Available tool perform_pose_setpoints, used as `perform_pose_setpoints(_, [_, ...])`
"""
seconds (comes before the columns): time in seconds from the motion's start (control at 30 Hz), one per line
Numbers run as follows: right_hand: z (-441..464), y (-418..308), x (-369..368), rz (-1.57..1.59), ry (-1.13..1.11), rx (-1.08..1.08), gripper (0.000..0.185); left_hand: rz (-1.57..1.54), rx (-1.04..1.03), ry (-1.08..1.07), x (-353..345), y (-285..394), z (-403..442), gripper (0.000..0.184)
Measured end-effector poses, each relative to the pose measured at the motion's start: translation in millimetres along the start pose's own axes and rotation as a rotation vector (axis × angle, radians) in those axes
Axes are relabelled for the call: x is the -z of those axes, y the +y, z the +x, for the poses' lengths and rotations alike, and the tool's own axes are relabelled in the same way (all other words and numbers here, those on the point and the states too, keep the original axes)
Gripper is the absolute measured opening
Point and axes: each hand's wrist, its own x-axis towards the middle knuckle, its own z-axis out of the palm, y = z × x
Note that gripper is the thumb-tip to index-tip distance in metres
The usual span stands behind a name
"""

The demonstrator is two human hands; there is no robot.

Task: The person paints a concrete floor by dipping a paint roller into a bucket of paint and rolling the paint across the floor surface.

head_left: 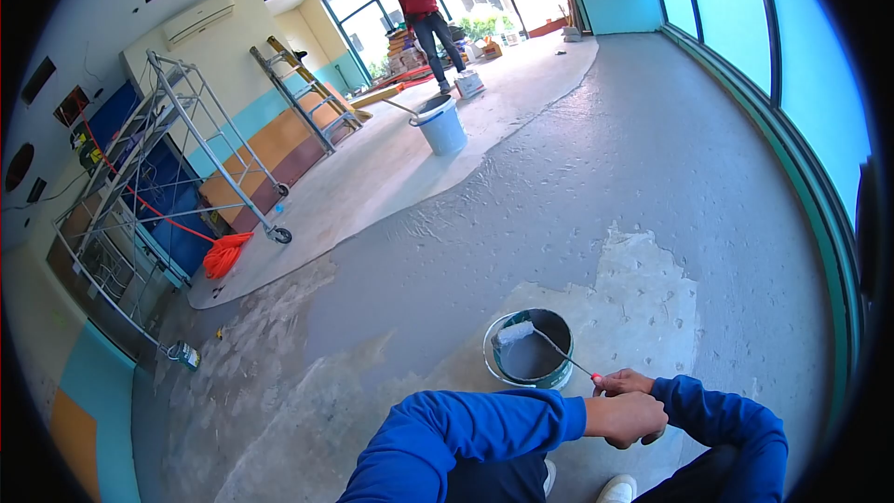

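A paint roller (515, 333) rests its grey-coated head inside a dark green bucket (564, 374) of grey coating. Its wire frame runs over the rim to a red handle (596, 377), and my right hand (626, 383) is closed round that handle. My left hand (626, 419) is closed just below and in front of the right one; whatever it holds is hidden. Both arms wear blue sleeves. The bucket stands on the floor in front of my shoes.
Wet grey coating (447, 251) covers much of the floor. A white bucket (440, 130) with a stick stands farther off, near a person in red (417, 0). At the left are a wheeled scaffold (219, 140), a ladder (303, 98), an orange hose (223, 256) and a can (186, 356). Windows line the right.
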Motion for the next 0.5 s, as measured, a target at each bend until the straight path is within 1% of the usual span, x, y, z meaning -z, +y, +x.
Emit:
perform_pose_setpoints(0.23, [-0.6, 0.0, -0.3, 0.020, -0.009, 0.007, 0.048, -0.003, 0.012, -0.019, 0.7, 0.6, 1.4, 0.031])
perform_pose_setpoints(0.5, [1.9, 2.4, 0.9, 0.016, 0.003, 0.012, 0.049, -0.001, 0.005, 0.002, 1.1, 0.6, -0.2, 0.028])
